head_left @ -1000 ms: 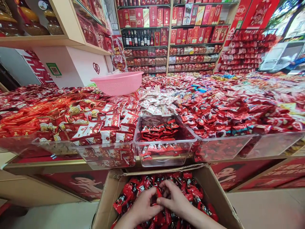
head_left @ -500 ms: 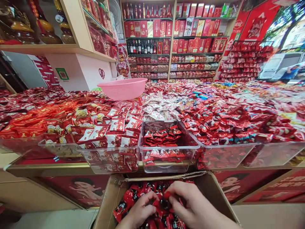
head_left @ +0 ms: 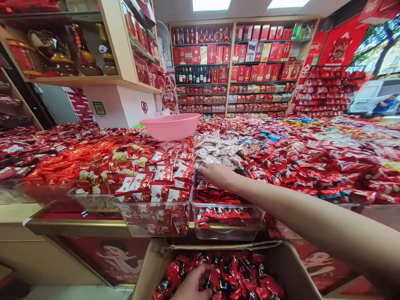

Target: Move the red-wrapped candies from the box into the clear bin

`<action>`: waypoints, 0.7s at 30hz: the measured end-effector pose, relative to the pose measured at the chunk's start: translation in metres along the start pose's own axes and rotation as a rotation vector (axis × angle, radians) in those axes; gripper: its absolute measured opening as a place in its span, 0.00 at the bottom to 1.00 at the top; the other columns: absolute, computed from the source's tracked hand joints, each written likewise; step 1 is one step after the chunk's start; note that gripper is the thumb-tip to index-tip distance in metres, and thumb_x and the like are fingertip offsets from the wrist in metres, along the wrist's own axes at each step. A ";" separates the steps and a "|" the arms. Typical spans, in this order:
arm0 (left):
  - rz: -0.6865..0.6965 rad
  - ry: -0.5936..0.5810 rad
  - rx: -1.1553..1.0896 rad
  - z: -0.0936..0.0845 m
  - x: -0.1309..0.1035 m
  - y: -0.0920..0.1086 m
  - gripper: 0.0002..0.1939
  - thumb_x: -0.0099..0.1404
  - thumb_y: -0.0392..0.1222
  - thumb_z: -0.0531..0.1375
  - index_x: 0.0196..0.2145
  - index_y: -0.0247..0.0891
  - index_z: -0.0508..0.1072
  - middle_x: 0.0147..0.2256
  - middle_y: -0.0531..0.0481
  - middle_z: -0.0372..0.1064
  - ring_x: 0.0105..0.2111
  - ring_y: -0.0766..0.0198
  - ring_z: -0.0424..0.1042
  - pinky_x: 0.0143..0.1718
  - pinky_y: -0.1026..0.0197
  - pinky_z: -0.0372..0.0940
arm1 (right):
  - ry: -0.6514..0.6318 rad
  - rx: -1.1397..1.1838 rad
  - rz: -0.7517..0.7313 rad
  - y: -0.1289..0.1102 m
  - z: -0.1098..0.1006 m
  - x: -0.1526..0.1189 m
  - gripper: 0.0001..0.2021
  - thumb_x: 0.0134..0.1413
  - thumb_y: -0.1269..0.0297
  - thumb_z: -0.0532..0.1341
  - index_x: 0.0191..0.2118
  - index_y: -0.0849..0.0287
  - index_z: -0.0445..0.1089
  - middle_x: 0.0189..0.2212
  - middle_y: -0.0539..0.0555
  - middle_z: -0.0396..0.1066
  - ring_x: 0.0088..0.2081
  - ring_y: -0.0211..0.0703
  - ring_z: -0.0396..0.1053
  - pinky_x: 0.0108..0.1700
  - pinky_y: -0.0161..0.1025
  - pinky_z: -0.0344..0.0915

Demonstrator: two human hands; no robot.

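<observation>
My left hand (head_left: 196, 284) is down in an open cardboard box (head_left: 298, 271) full of shiny red and black wrapped candies (head_left: 240, 275). Its fingers and thumb curl around red candies at the left of the heap. Reaching across from the right, my right hand (head_left: 217, 176) is over a clear plastic bin (head_left: 226, 233) on the counter. This hand is palm down near the bin's back left part, its fingertips mostly hidden, so what it holds does not show. Red candy packets (head_left: 212, 196) lie low in that bin, below the hand.
Left of the bin is another clear bin (head_left: 153, 227) with red and white packets. White packets (head_left: 217, 148) are heaped behind. A pink plastic basket (head_left: 170, 127) stands on the candy. To the right spread more red packets (head_left: 290, 166). Shelves (head_left: 229, 75) with bottles and boxes line the back.
My right hand has moved from the cardboard box up and forward to the clear bin. My left hand has stayed among the candies in the box. The view has tilted up slightly.
</observation>
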State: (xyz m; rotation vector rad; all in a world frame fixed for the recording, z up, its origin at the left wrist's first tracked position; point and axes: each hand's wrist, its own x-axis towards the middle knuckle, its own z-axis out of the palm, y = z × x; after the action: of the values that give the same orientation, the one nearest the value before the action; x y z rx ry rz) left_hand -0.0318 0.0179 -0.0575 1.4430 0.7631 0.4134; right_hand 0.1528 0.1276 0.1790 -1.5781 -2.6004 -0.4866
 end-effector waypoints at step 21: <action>-0.059 0.056 0.152 -0.004 0.006 -0.016 0.21 0.47 0.31 0.56 0.41 0.39 0.64 0.33 0.53 0.66 0.34 0.63 0.64 0.37 0.63 0.56 | 0.025 -0.021 0.024 -0.003 0.034 -0.004 0.12 0.52 0.67 0.45 0.32 0.65 0.64 0.30 0.59 0.66 0.32 0.45 0.65 0.32 0.37 0.59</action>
State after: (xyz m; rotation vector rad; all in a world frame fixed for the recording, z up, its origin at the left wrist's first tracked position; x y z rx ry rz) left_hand -0.0333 0.0237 -0.0743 1.5519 0.8960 0.3573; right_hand 0.1560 0.1329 0.1452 -1.5963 -2.5636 -0.5302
